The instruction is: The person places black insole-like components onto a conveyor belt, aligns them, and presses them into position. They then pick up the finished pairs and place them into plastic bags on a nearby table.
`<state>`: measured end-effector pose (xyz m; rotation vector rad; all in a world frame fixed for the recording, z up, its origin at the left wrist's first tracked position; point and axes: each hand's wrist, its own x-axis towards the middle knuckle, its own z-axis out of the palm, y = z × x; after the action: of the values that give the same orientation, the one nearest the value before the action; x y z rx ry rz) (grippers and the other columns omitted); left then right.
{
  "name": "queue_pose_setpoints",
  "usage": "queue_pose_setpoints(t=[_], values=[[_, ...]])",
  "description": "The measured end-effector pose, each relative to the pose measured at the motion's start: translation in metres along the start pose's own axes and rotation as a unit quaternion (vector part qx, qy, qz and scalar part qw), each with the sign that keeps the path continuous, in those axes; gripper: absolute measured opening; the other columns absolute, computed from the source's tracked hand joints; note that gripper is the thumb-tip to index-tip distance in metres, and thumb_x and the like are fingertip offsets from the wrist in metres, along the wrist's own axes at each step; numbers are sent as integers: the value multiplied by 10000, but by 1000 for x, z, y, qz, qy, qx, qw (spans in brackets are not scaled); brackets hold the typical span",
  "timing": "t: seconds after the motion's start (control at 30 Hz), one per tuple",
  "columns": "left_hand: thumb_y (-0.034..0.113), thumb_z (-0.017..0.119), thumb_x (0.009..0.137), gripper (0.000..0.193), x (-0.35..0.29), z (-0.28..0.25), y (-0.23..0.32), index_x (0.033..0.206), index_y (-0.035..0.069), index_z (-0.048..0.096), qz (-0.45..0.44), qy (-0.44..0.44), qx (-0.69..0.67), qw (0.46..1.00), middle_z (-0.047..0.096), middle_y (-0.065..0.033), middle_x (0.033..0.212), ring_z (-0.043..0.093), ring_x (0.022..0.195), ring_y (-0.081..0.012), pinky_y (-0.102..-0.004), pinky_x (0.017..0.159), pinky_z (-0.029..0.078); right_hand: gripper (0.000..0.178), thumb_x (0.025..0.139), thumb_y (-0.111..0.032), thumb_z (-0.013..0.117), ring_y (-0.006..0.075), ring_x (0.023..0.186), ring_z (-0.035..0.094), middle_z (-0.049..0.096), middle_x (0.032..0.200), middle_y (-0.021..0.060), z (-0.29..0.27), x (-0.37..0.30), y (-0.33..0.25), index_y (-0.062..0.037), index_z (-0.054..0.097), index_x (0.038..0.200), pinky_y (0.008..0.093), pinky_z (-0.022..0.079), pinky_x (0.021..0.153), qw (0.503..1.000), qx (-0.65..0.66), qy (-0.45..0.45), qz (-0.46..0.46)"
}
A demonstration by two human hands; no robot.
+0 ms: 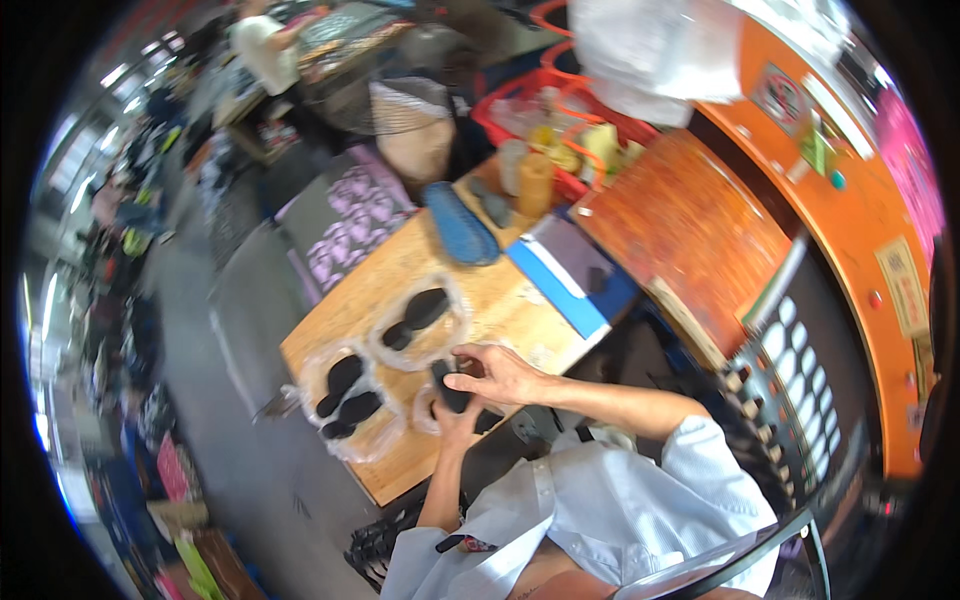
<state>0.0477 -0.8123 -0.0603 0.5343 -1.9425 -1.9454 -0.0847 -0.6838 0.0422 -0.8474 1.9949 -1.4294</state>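
Note:
Above the near edge of a light wooden table (388,478), both my hands are closed on a small black piece (452,388), rounded and flat-looking. My left hand (456,424) grips it from below, while my right hand (505,374) pinches it from the right with the thumb across it. Just beyond lie clear plastic bags (462,335) with black rounded pieces (427,308) in or on them. More black pieces (346,374) rest on crumpled plastic to the left. Part of another dark piece (488,420) shows beside my left hand.
A blue sole-shaped pad (461,226) lies at the table's far side, near a blue folder (575,290). Behind stand a yellowish jar (535,185) and a red basket (490,115). An orange-brown board (690,235) borders the right. Another person (265,50) stands far left.

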Motion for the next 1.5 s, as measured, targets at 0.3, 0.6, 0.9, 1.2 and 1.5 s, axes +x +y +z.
queue_pose_setpoints(t=[0.3, 0.6, 0.9, 1.2, 1.5], values=[[266, 659, 973, 551, -24, 31, 25, 1424, -9, 502, -221, -50, -458, 859, 615, -105, 1220, 597, 904, -180, -325, 826, 535, 146, 955, -113, 664, 260, 813, 716, 723, 887, 209, -219, 2, 97, 17, 730, 961, 397, 562, 754, 921, -119, 371, -13], [141, 701, 913, 514, -56, 70, 28, 1369, -19, 526, -244, 67, -387, 887, 645, -144, 1191, 626, 898, -228, -394, 825, 548, 193, 844, -98, 610, 441, 1010, 702, 725, 1046, 244, -453, 180, 246, -39, 704, 1002, 550, 556, 892, 824, -542, 145, 77], [126, 735, 893, 558, -89, 103, 44, 1370, -66, 520, -225, 199, -446, 843, 654, -160, 1182, 606, 921, -221, -376, 842, 535, 516, 793, -294, 840, 312, 1193, 707, 729, 1303, 149, -471, 260, 347, -68, 741, 1246, 478, 558, 997, 727, -641, -159, 190], [128, 717, 906, 522, -76, 131, 44, 1352, -58, 520, -215, 190, -525, 801, 650, -158, 1192, 606, 914, -214, -352, 841, 551, 511, 718, -331, 877, 415, 1065, 716, 745, 1075, 253, -489, 241, 282, 61, 726, 1009, 501, 561, 962, 729, -647, -213, 64], [215, 661, 944, 510, -68, 105, 55, 1360, -50, 532, -221, 153, -469, 841, 637, -118, 996, 617, 889, -221, -350, 862, 545, 755, 766, -290, 822, 465, 1088, 659, 674, 1165, 297, -428, 181, 129, -5, 528, 1400, 489, 534, 958, 893, -422, 130, -87]])
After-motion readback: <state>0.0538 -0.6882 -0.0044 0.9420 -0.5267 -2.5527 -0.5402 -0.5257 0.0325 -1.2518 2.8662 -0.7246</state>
